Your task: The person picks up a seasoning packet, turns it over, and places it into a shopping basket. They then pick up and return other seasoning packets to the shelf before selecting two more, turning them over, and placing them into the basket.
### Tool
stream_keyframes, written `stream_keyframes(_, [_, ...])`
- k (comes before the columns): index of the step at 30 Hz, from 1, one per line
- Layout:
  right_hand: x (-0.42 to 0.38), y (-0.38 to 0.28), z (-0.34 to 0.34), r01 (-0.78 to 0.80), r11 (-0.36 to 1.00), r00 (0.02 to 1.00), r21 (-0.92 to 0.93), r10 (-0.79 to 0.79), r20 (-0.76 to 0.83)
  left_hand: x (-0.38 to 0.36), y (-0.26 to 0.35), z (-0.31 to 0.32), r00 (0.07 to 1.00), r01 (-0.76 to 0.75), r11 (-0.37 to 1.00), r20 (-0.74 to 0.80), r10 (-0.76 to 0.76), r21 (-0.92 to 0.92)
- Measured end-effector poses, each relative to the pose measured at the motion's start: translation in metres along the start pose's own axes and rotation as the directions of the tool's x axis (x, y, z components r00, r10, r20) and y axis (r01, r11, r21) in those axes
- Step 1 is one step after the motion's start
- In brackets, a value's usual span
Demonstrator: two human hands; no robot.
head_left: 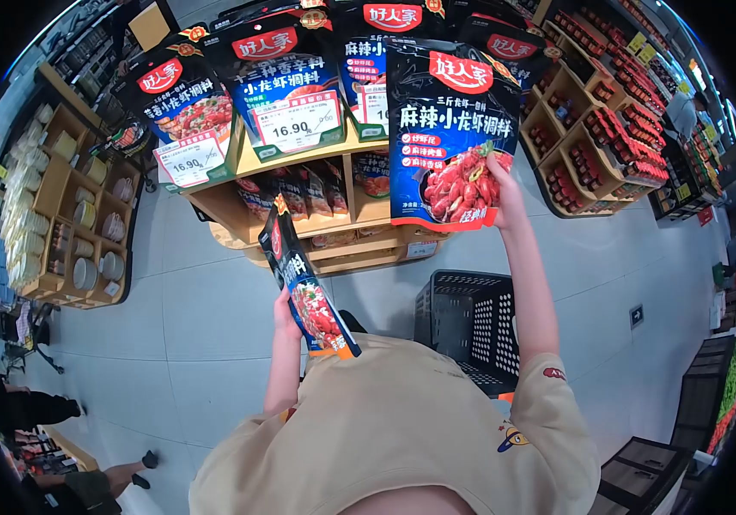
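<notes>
My right hand grips a large black and blue seasoning pouch by its lower right edge. Its front faces me, with a red logo and a picture of red crayfish. Lower down on the left, my left hand is closed on a second seasoning pouch, tilted and seen partly from the side, with an orange bottom edge. Both pouches are held up in front of the wooden display stand. Fingers behind each pouch are partly hidden.
Similar pouches with price tags stand on the display's top, and more lie in its lower compartments. A black perforated basket is at my right front. Shelves of goods flank both sides. A person is at the left.
</notes>
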State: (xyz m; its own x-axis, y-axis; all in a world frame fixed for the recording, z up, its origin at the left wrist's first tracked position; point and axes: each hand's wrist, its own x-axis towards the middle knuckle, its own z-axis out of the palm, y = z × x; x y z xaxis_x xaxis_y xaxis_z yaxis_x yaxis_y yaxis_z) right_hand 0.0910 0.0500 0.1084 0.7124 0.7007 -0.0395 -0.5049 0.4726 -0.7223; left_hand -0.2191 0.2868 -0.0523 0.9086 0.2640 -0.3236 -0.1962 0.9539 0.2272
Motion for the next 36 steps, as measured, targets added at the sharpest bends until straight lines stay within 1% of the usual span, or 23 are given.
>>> stream_keyframes(1, [0.007, 0.001, 0.005, 0.021, 0.999, 1.000, -0.038, -0.020, 0.018, 0.002, 0.010, -0.006, 0.978, 0.046, 0.997, 0.206, -0.031, -0.067])
stream_keyframes(2, [0.008, 0.000, 0.012, 0.064, 0.996, 0.998, -0.055, -0.064, 0.008, 0.001, 0.014, -0.013, 0.976, 0.044, 0.997, 0.215, -0.029, -0.065])
stream_keyframes(3, [0.015, 0.001, 0.018, 0.066, 0.996, 0.998, -0.059, -0.065, 0.010, -0.007, 0.020, 0.009, 0.999, -0.034, 0.999, -0.011, 0.035, 0.008])
stream_keyframes(4, [0.025, 0.000, 0.023, 0.172, 0.977, 0.984, -0.122, -0.178, -0.033, -0.011, 0.028, 0.026, 0.966, -0.095, 0.991, -0.230, 0.114, 0.093])
stream_keyframes(5, [0.032, -0.001, 0.028, 0.272, 0.944, 0.954, -0.189, -0.290, -0.072, -0.015, 0.037, 0.028, 0.971, -0.117, 0.985, -0.191, 0.140, 0.128])
stream_keyframes(7, [0.049, -0.011, 0.044, 0.395, 0.880, 0.897, -0.264, -0.431, -0.096, -0.015, 0.055, 0.015, 0.978, -0.126, 0.988, -0.157, 0.139, 0.093])
stream_keyframes(8, [0.056, -0.019, 0.047, 0.382, 0.862, 0.899, -0.335, -0.431, -0.084, -0.015, 0.062, 0.010, 0.966, -0.127, 0.987, -0.215, 0.145, 0.093])
stream_keyframes(9, [0.060, -0.029, 0.055, 0.370, 0.838, 0.899, -0.402, -0.431, -0.072, -0.018, 0.067, 0.003, 0.969, -0.132, 0.986, -0.198, 0.150, 0.098])
stream_keyframes(11, [0.075, -0.040, 0.064, 0.383, 0.808, 0.897, -0.448, -0.442, -0.030, -0.021, 0.075, -0.008, 0.976, -0.141, 0.988, -0.157, 0.148, 0.058])
stream_keyframes(13, [0.092, -0.048, 0.064, 0.398, 0.804, 0.885, -0.441, -0.463, -0.045, -0.026, 0.079, -0.011, 0.958, -0.149, 0.985, -0.233, 0.165, 0.088])
stream_keyframes(14, [0.101, -0.052, 0.064, 0.435, 0.826, 0.878, -0.359, -0.477, -0.034, -0.028, 0.080, -0.010, 0.949, -0.165, 0.981, -0.253, 0.187, 0.106])
stream_keyframes(15, [0.107, -0.056, 0.068, 0.439, 0.821, 0.876, -0.366, -0.481, -0.027, -0.029, 0.082, -0.014, 0.955, -0.172, 0.980, -0.226, 0.190, 0.096])
stream_keyframes(17, [0.117, -0.058, 0.076, 0.545, 0.808, 0.838, -0.225, -0.536, 0.107, -0.031, 0.085, -0.022, 0.948, -0.170, 0.982, -0.258, 0.185, 0.079])
stream_keyframes(18, [0.119, -0.061, 0.083, 0.560, 0.759, 0.827, -0.331, -0.536, 0.170, -0.032, 0.086, -0.025, 0.948, -0.173, 0.982, -0.257, 0.186, 0.076])
stream_keyframes(19, [0.125, -0.058, 0.091, 0.584, 0.704, 0.801, -0.404, -0.581, 0.144, -0.033, 0.087, -0.027, 0.958, -0.160, 0.985, -0.230, 0.172, 0.070])
stream_keyframes(21, [0.136, -0.049, 0.106, 0.647, 0.622, 0.736, -0.442, -0.661, 0.148, -0.035, 0.090, -0.025, 0.966, -0.158, 0.985, -0.198, 0.168, 0.066])
stream_keyframes(23, [0.155, -0.051, 0.102, 0.658, 0.590, 0.711, -0.468, -0.691, 0.130, -0.043, 0.089, -0.018, 0.960, -0.186, 0.980, -0.200, 0.195, 0.067])
stream_keyframes(25, [0.171, -0.055, 0.099, 0.656, 0.628, 0.727, -0.418, -0.675, 0.126, -0.048, 0.090, -0.028, 0.952, -0.233, 0.971, -0.191, 0.238, 0.049])
stream_keyframes(26, [0.174, -0.054, 0.101, 0.664, 0.650, 0.734, -0.370, -0.661, 0.156, -0.052, 0.090, -0.027, 0.953, -0.230, 0.973, -0.197, 0.231, 0.032])
stream_keyframes(28, [0.188, -0.054, 0.095, 0.673, 0.609, 0.712, -0.419, -0.686, 0.147, -0.059, 0.091, -0.029, 0.960, -0.223, 0.975, -0.178, 0.216, -0.022])
stream_keyframes(29, [0.194, -0.054, 0.092, 0.687, 0.592, 0.697, -0.422, -0.701, 0.152, -0.061, 0.091, -0.039, 0.955, -0.227, 0.974, -0.201, 0.217, -0.027])
stream_keyframes(32, [0.206, -0.053, 0.085, 0.667, 0.619, 0.718, -0.414, -0.683, 0.134, -0.074, 0.091, -0.043, 0.957, -0.241, 0.969, -0.181, 0.229, -0.047])
stream_keyframes(36, [0.213, -0.045, 0.081, 0.672, 0.637, 0.717, -0.378, -0.687, 0.118, -0.084, 0.092, -0.056, 0.928, -0.290, 0.956, -0.256, 0.271, -0.038])
